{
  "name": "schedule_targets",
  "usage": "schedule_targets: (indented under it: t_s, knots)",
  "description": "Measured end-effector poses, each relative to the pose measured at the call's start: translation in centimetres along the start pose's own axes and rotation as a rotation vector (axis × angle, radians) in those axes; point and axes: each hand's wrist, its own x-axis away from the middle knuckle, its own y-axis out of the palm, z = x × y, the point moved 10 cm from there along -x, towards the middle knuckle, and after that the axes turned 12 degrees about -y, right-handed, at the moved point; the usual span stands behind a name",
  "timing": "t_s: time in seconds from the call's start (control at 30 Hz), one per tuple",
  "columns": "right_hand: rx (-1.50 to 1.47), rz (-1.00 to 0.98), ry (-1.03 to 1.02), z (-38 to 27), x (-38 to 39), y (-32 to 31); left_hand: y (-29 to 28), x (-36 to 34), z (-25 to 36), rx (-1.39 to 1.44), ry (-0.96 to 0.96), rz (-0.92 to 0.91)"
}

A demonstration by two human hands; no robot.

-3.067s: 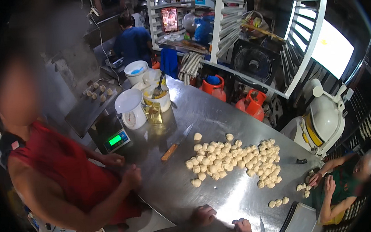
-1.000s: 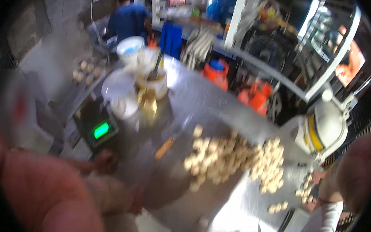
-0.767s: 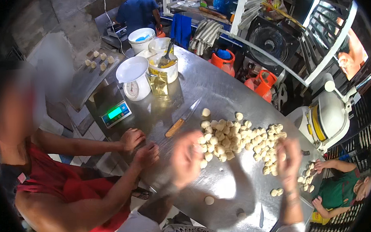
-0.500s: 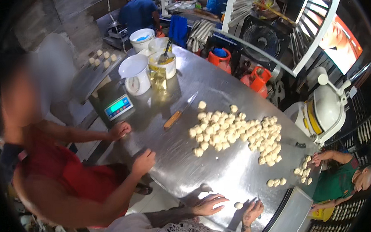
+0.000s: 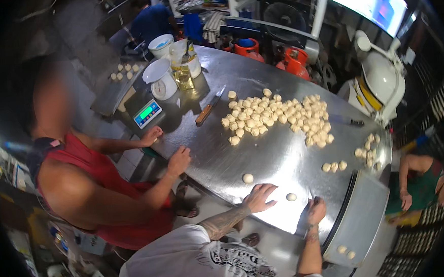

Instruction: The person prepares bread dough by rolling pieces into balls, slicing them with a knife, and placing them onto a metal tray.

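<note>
My left hand is open over the steel table's near edge, fingers spread and palm down. A round dough ball lies just beyond it. Between my two hands sits another dough ball, apart from both. My right hand is closed just right of that ball; a thin sliver shows at its fingers, too small to name. Farther off, a wide heap of dough balls covers the middle of the table. Small groups of dough balls lie to the right.
A wood-handled knife, digital scale, dial scale and tubs stand far left. A dark-handled knife lies right. A person in red stands left, one in green right. A grey panel borders my right.
The view has shifted, bringing the table's near edge higher. My right hand's fingers have curled in. The person in green has drawn a hand back from the dough balls at the table's right.
</note>
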Motion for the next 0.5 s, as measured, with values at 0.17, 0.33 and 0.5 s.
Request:
schedule_targets:
  t_s: [0.17,0.33,0.5]
  knots:
    - [-0.316,-0.276,-0.007,1.8,0.9,4.8,3.6,1.1,-5.0,-0.148,-0.116,0.064]
    - [-0.448,-0.065,0.038,-1.6,-0.3,-2.7,2.5,0.6,-2.6,0.166,-0.254,0.009]
    - [-0.850,-0.135,0.280,0.8,10.4,-0.5,3.8,1.8,3.4,0.074,-0.125,0.004]
